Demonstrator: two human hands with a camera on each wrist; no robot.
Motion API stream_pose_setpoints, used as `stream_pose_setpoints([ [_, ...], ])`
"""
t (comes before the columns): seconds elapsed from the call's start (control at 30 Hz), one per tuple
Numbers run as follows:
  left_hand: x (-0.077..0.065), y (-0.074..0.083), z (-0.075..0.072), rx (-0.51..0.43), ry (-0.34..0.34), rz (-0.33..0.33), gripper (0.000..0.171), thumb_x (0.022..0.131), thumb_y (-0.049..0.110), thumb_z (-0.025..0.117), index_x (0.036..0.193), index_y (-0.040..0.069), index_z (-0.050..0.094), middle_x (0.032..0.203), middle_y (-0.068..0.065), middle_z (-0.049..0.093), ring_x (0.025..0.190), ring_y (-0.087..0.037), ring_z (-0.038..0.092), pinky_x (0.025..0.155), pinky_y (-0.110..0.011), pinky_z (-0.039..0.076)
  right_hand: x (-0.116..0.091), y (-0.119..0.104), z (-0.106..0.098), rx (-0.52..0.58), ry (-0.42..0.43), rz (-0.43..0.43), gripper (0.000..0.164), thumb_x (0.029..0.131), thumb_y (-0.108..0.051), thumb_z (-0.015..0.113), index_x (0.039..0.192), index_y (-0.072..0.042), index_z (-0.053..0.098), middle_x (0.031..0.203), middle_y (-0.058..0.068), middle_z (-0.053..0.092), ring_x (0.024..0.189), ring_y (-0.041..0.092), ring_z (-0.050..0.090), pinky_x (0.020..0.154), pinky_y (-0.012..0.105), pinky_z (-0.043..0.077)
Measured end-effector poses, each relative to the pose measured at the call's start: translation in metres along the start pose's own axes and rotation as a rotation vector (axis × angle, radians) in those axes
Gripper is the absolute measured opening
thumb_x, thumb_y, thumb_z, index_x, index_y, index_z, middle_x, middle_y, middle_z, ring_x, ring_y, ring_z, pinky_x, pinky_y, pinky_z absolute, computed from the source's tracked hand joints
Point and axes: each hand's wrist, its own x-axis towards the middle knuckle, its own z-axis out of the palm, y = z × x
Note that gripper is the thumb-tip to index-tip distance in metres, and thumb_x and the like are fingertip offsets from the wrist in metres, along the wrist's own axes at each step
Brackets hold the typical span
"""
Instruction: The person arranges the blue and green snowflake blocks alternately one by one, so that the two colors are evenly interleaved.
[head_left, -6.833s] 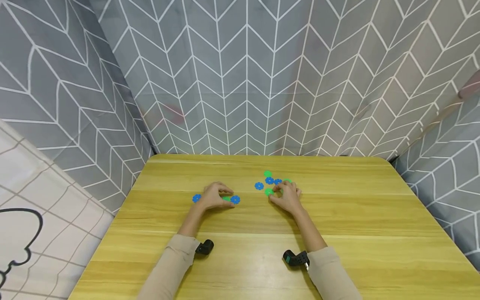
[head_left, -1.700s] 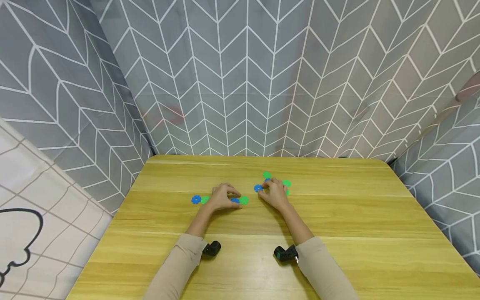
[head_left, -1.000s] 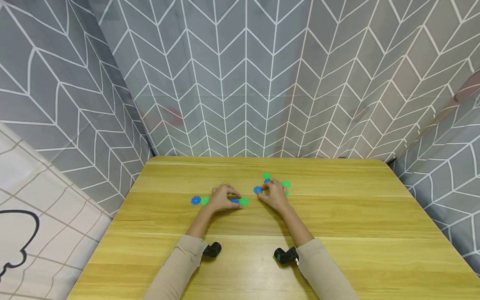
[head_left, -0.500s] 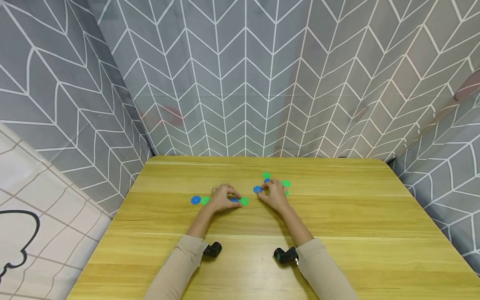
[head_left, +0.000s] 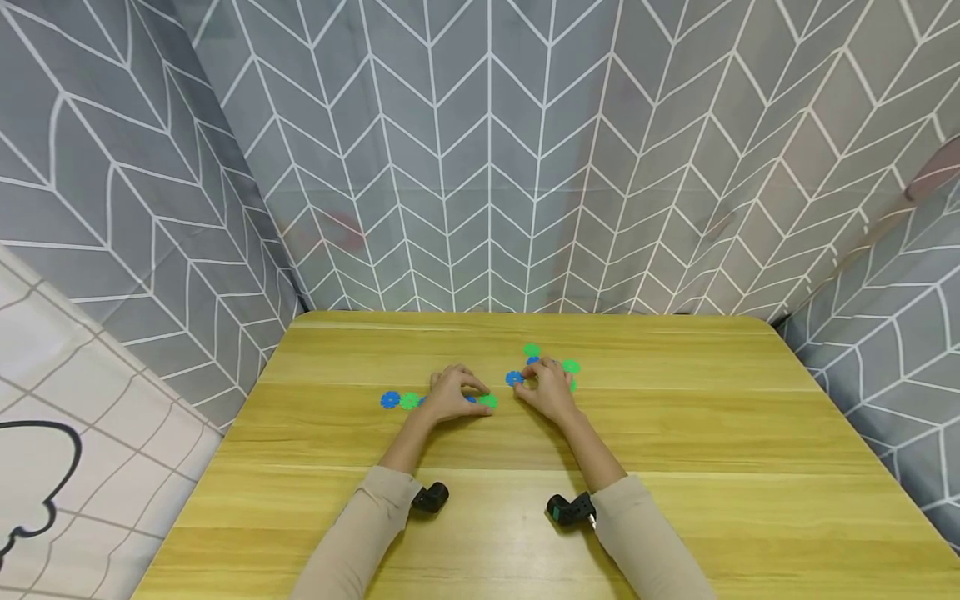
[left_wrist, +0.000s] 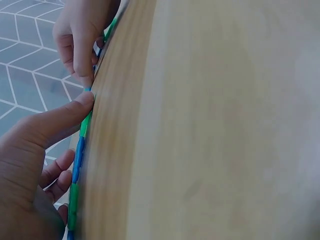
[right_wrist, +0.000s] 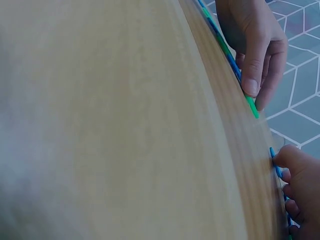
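The left hand (head_left: 452,394) had moved rightward, and the right hand (head_left: 551,392) leftward, since my remote feed's earliest frame. I saw the left thumb and finger pinch the green end disc (head_left: 488,401) by its edges, likely steadying the row of discs (head_left: 409,401) left of it. Apart, to the green end disc's right, the right thumb and finger pinched a blue disc (head_left: 511,378) by one edge, apparently leaving the other free.

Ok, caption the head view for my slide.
Left hand pinching the green disc ending a row, right hand pinching a blue disc, on a wooden table.
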Motion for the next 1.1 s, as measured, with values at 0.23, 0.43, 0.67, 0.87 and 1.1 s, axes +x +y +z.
stream_pose_setpoints([
  [0.23,-0.0003,-0.0013,0.0004,-0.009,-0.003,0.005,0.030,0.069,0.036,0.084,0.092,0.017,0.077,0.100,-0.002,0.060,0.096,-0.020,0.051,0.084,-0.045,0.027,0.0013,-0.0002,0.0004,0.011,-0.007,0.017,0.024,0.080,-0.022,0.070,0.094,-0.003,0.068,0.107,0.014,0.059,0.115,0.037,0.044,0.088,0.051,0.028],
  [0.43,-0.0001,-0.0040,-0.0002,-0.025,-0.010,0.011,0.029,0.068,0.033,0.084,0.090,0.016,0.076,0.101,-0.002,0.060,0.098,-0.020,0.052,0.084,-0.044,0.027,0.0014,0.0004,0.0005,0.009,-0.003,0.008,0.025,0.079,-0.023,0.069,0.094,-0.003,0.069,0.108,0.014,0.059,0.115,0.039,0.044,0.088,0.052,0.029],
  [0.67,-0.0005,-0.0050,-0.0012,-0.026,-0.014,0.024,0.029,0.069,0.034,0.084,0.090,0.016,0.077,0.100,-0.002,0.061,0.097,-0.020,0.052,0.084,-0.044,0.028,0.0015,0.0019,0.0012,0.015,-0.008,0.006,0.025,0.080,-0.022,0.069,0.095,-0.002,0.069,0.111,0.017,0.059,0.117,0.039,0.044,0.089,0.053,0.028],
  [0.87,-0.0003,-0.0056,-0.0018,-0.021,-0.005,0.038,0.028,0.068,0.034,0.084,0.089,0.017,0.077,0.098,-0.001,0.061,0.095,-0.019,0.053,0.083,-0.043,0.029,0.0008,0.0020,0.0020,0.026,0.026,-0.027,0.023,0.078,-0.020,0.070,0.092,-0.001,0.069,0.109,0.017,0.060,0.113,0.038,0.046,0.089,0.054,0.028],
  [1.1,-0.0008,-0.0049,-0.0020,-0.038,-0.020,0.017,0.027,0.069,0.033,0.084,0.089,0.017,0.077,0.099,-0.001,0.062,0.097,-0.020,0.053,0.086,-0.045,0.029,-0.0071,-0.0002,0.0013,0.069,0.074,-0.086,0.022,0.077,-0.017,0.072,0.089,0.000,0.068,0.104,0.017,0.061,0.104,0.034,0.049,0.084,0.050,0.029],
])
